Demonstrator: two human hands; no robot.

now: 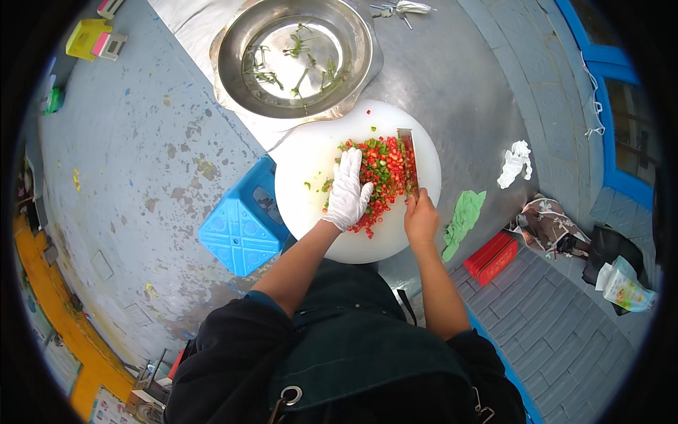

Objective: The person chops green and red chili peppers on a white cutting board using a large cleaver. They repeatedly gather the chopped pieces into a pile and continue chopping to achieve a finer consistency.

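Observation:
On a round white cutting board (302, 212) lies a heap of chopped red and green chili peppers (382, 167). My left hand (348, 193), in a white glove, rests flat on the left side of the heap, fingers together and thumb apart. My bare right hand (422, 216) is closed around the handle of a cleaver (408, 156), whose blade stands along the heap's right edge with bits of pepper stuck to it. Beyond the board, a large stainless steel basin (294, 58) holds green stems. Most of the cleaver's handle is hidden by my fingers.
A blue plastic stool (241, 230) stands left of the board. On the metal table (455, 95) lie a green cloth (463, 220), a crumpled white tissue (515, 164) and keys (389, 10). A red case (491, 258) and bags sit at the right.

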